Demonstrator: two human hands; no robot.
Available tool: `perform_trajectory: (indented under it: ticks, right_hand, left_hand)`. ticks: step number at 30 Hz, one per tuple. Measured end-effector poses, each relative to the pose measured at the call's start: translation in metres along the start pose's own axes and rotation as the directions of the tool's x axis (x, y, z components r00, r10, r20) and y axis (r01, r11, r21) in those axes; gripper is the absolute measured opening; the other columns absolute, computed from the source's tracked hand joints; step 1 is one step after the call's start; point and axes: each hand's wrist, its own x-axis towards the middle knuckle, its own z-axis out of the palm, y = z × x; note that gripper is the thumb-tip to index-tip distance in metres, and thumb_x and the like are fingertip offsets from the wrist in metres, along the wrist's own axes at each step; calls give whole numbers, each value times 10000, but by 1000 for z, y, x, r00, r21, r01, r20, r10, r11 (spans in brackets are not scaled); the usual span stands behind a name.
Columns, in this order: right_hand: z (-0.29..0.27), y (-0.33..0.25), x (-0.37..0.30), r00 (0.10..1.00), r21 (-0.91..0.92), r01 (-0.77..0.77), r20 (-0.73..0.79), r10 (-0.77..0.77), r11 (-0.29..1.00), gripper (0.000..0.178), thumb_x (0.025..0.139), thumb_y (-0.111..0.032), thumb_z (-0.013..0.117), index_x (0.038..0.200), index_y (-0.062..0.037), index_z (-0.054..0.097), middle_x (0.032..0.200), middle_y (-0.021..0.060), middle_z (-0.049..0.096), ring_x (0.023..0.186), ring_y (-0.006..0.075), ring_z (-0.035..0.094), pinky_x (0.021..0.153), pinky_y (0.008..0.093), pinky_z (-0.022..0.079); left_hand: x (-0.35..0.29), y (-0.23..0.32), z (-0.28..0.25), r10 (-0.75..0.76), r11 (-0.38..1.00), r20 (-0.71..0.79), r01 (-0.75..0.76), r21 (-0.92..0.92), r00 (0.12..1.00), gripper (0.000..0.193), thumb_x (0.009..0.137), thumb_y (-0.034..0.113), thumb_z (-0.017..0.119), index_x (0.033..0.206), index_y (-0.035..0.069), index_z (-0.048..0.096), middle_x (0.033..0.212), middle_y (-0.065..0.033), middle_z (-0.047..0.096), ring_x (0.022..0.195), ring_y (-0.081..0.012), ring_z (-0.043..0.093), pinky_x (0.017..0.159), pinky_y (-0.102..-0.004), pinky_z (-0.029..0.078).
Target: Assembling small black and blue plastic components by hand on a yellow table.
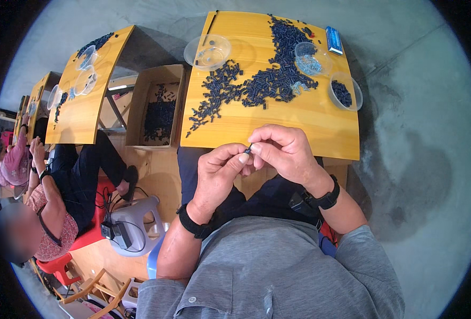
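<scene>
Just past the near edge of the wooden table (320, 130), over my lap, both hands meet fingertip to fingertip. My left hand (222, 167) pinches a small black part (248, 151) between thumb and forefinger. From the other side, my right hand (284, 153) is closed on the same small part; its exact shape is too small to make out. Beyond my hands, a spread of short dark cylindrical pieces (267, 87) covers the table's middle and far side. A clear bowl of similar dark pieces (342, 94) sits at the right edge.
A shallow clear bowl (209, 63) stands at the far left; another holds small translucent bits (309, 65). A blue box (334, 40) lies far right. Left of the table, a cardboard box (135, 119) contains dark pieces. Another person (54, 207) sits at a neighbouring table (99, 90).
</scene>
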Motion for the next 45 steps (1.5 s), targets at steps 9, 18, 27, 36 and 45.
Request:
perform_trajectory:
  ticks: [9,18,27,36,45]
  right_hand:
    - [-1,4,1,997,-36,78,19,-77,996,90,863,30,551,933,39,608,770,44,595,624,68,581,540,209,479]
    - [-1,3,1,991,-7,134,27,-134,991,97,869,40,543,939,39,609,774,55,591,628,77,586,542,211,481]
    - [-1,6,1,991,12,132,32,-132,991,99,874,35,541,942,33,613,784,52,584,628,74,574,539,213,476]
    - [-3,1,3,991,-64,116,69,-111,991,99,876,26,539,935,27,619,779,56,587,627,77,576,539,217,475]
    - [-10,-10,9,967,-235,222,174,-184,946,86,829,36,570,891,13,625,769,80,595,665,161,608,580,274,490]
  left_hand:
    - [0,0,-3,-10,1000,29,11,-20,1000,129,909,25,545,985,-40,626,840,-58,643,707,-96,573,649,-226,479]
    - [1,-2,-5,14,998,49,-11,-66,999,136,906,12,543,1008,-40,617,856,-67,641,722,-105,578,666,-236,488]
    - [1,-2,-7,10,999,54,-7,-49,998,137,903,23,556,1008,-33,624,857,-67,643,728,-108,585,673,-238,497]
    - [1,-3,-9,-24,997,53,27,-68,998,139,898,19,559,1008,-30,629,855,-76,651,727,-110,595,656,-239,503]
    - [0,0,-5,-104,983,68,113,-147,992,135,910,83,544,913,-26,624,816,-85,639,648,-150,585,604,-256,474]
